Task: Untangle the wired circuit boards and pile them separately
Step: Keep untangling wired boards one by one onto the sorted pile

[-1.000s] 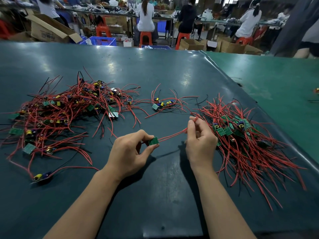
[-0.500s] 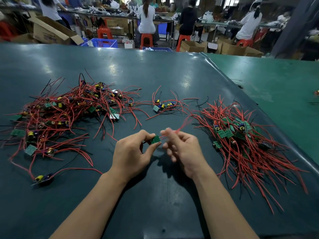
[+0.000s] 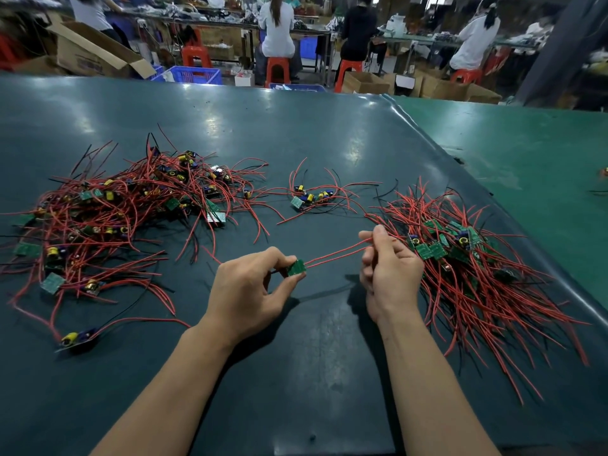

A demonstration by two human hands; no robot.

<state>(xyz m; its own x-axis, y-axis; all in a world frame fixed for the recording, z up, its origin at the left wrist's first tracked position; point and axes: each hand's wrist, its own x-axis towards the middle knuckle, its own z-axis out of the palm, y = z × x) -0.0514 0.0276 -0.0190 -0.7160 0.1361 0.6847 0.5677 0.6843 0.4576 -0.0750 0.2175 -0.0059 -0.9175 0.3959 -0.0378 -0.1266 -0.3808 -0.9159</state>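
Note:
My left hand (image 3: 250,287) pinches a small green circuit board (image 3: 296,267) between thumb and fingers, just above the table. Two red wires (image 3: 335,255) run taut from that board to the right, where my right hand (image 3: 388,268) grips them with curled fingers. A big tangled heap of wired boards (image 3: 112,222) lies at the left. A sorted pile of boards with red wires laid out (image 3: 477,268) sits right beside my right hand. A small cluster of boards (image 3: 312,195) lies between the two piles, farther back.
The dark green table (image 3: 296,373) has a raised edge (image 3: 559,278) at the right, with a lighter green table (image 3: 526,153) beyond. One stray board (image 3: 74,339) lies at the near left. People sit on red stools among cardboard boxes at the back.
My right hand slid in to the board half a second ago, then drew back out to the right along the red wires, pulling them straight. My left hand kept its hold on the board.

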